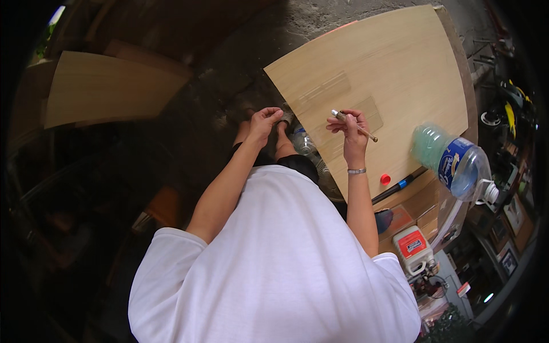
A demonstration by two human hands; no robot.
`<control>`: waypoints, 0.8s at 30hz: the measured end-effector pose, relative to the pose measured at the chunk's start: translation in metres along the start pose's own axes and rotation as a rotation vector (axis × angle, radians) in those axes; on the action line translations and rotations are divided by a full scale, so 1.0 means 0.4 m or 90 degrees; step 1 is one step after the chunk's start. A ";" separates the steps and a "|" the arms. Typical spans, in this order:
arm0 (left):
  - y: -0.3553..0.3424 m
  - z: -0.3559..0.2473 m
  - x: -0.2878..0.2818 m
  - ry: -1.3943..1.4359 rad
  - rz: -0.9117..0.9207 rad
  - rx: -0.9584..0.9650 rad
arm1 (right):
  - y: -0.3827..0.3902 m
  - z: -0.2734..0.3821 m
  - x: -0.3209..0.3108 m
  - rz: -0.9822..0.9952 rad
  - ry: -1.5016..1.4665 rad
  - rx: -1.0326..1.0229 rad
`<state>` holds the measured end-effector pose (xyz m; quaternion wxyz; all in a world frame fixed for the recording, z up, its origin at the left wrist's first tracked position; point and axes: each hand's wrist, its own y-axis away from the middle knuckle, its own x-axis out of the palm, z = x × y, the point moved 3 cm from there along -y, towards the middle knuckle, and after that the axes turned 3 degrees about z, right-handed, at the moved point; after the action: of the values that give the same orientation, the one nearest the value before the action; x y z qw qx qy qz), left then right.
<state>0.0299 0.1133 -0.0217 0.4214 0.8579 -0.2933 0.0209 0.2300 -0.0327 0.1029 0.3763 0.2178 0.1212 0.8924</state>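
Observation:
My right hand grips a slim, brass-coloured glass cutter with a silvery head, held slanted above a pale wooden board. On the board beneath and beyond that hand lie a clear rectangular pane and a longer clear strip. Off the board's left edge, over my legs, my left hand has its thumb and fingertips pinched together. Whatever may be between those fingertips is too small to tell. A red cap rests on the board near my right wrist.
A large clear bottle with a blue label lies along the board's right side, near a black rod with a blue band. Closer to me stands a white jug with a red label. Another wooden panel is at the left.

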 end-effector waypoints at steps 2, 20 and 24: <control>-0.010 0.003 0.008 0.010 -0.009 0.001 | -0.016 -0.009 0.003 0.031 -0.050 0.018; -0.014 0.037 0.072 0.143 -0.084 0.088 | -0.171 -0.132 0.140 0.260 0.545 -0.003; -0.011 0.049 0.074 0.138 -0.099 0.108 | -0.189 -0.123 0.184 0.328 0.697 -0.127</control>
<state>0.0527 0.0866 -0.0292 0.3770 0.9032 -0.1759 0.1052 0.2072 0.0699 0.0529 0.0501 -0.2862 0.1565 0.9440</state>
